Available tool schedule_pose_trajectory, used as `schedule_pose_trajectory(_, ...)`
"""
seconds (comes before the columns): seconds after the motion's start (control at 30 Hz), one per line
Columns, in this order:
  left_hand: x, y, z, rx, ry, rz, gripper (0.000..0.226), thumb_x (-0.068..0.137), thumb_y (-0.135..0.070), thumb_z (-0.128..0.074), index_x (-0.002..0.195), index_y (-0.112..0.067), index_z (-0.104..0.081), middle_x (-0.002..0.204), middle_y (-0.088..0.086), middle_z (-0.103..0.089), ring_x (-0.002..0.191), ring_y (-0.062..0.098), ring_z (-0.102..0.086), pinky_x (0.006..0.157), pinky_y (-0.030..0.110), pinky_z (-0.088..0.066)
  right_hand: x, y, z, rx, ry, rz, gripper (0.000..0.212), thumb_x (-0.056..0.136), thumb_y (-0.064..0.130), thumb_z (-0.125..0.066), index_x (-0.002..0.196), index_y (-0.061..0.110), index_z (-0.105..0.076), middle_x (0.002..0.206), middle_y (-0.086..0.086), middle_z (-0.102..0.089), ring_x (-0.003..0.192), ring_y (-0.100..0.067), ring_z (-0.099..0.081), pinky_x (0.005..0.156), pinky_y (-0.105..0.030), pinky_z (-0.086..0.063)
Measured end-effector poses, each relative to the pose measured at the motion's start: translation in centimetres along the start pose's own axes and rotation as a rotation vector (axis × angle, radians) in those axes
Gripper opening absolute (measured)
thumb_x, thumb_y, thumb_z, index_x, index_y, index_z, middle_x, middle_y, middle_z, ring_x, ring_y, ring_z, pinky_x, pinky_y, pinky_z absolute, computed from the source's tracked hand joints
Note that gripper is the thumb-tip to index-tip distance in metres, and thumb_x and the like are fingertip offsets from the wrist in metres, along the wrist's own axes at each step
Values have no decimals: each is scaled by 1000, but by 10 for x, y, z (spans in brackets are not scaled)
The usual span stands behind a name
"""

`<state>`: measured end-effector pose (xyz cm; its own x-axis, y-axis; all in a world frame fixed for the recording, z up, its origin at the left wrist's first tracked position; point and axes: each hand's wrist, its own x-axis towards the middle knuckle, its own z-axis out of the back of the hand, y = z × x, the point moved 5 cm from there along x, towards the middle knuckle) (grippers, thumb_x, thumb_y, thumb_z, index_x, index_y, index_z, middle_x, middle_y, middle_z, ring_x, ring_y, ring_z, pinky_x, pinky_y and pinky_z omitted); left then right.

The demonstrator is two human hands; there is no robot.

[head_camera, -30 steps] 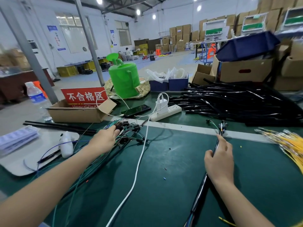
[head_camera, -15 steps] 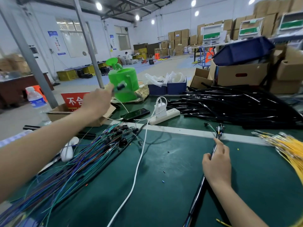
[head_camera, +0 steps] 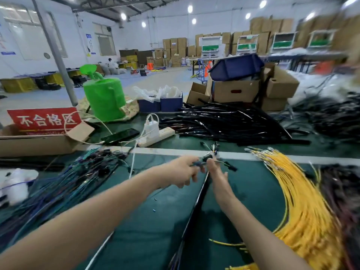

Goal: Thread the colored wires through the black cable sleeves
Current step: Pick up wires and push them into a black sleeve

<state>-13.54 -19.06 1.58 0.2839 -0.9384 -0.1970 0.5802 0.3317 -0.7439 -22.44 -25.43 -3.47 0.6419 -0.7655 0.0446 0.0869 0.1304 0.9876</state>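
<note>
Two things meet over the bench: my left hand pinches the colored wires near their tips, aiming them at the black sleeve, whose upper end my right hand steadies alongside; whether its fingers close, I cannot tell.

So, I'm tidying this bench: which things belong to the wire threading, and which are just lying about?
Job: held wire, sleeve, blue-green wires, yellow wires, sleeve pile.
Lying about: phone, power strip, green can, box.
</note>
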Motion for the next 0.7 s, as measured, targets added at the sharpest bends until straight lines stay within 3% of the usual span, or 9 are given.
schedule_pose_trajectory(0.07, 5, -2, -39, -51, 64, -18, 20, 102, -14, -35, 92, -18, -52, 68, 1, -49, 35, 2, -38, 37, 15, -31, -8, 1, 23, 20, -61, -28, 71, 89, 64, -44, 148, 35, -20, 150, 5, -37, 144, -22, -17, 118, -39, -13)
schedule_pose_trajectory(0.13, 3, -7, -65, -138, 125, -56, 18, 102, -19, -38, 99, -18, -55, 65, -1, -50, 33, 1, -36, 36, 15, -30, -12, 12, 54, 39, -103, 21, 32, 97, 29, -52, 128, 22, -46, 110, 0, -67, 115, -22, -57, 97, -32, -44)
schedule_pose_trajectory(0.17, 1, -9, -72, -191, 150, -73, 19, 102, -22, -39, 103, -18, -57, 62, -3, -50, 33, 1, -35, 36, 14, -29, -13, 19, 72, 54, -133, 30, 16, 99, 22, -50, 113, 15, -50, 88, 0, -71, 93, -21, -67, 83, -34, -53)
schedule_pose_trajectory(0.23, -4, -8, -76, -311, 190, -110, 23, 101, -25, -41, 101, -19, -63, 54, -8, -48, 35, 3, -32, 36, 14, -26, -13, 38, 116, 57, -205, 13, 11, 101, 23, -45, 100, 12, -43, 60, -1, -68, 57, -17, -66, 50, -28, -52)
schedule_pose_trajectory(0.3, -12, -7, -71, -426, 225, -157, 27, 100, -24, -41, 97, -18, -68, 50, -9, -43, 36, 4, -29, 36, 14, -25, -8, 60, 160, 0, -289, -14, 14, 101, 28, -42, 100, 15, -37, 51, -1, -64, 42, -13, -58, 36, -17, -37)
schedule_pose_trajectory(0.4, -12, -14, -82, -609, 322, -186, 30, 92, -31, -48, 98, -16, -73, 55, -8, -40, 41, 3, -27, 38, 13, -24, 9, 89, 208, -215, -385, -81, 20, 102, 33, -40, 110, 16, -32, 56, -7, -62, 36, -12, -48, 35, -13, -27)
schedule_pose_trajectory(0.5, -13, -30, -120, -869, 506, -180, 30, 91, -29, -49, 105, -17, -72, 60, -8, -40, 46, 4, -25, 40, 13, -25, 28, 110, 214, -337, -381, -123, 28, 100, 35, -45, 109, 9, -38, 70, -11, -61, 38, -12, -48, 35, -13, -33)
schedule_pose_trajectory(0.63, -6, -27, -136, -1291, 550, -93, 23, 89, -21, -54, 104, -14, -71, 59, -5, -39, 46, 4, -29, 36, 13, -28, 45, 119, 192, 8, -121, -163, 80, 75, 48, -70, 136, 4, -41, 120, -24, -53, 90, -26, -66, 60, -24, -56)
schedule_pose_trajectory(0.7, -1, -20, -136, -1413, 477, 9, 25, 87, -28, -54, 104, -21, -70, 56, -5, -34, 42, 3, -26, 30, 12, -23, 40, 99, 188, -226, -54, -259, 82, 76, 49, -70, 138, 3, -42, 124, -26, -52, 92, -25, -66, 63, -23, -58)
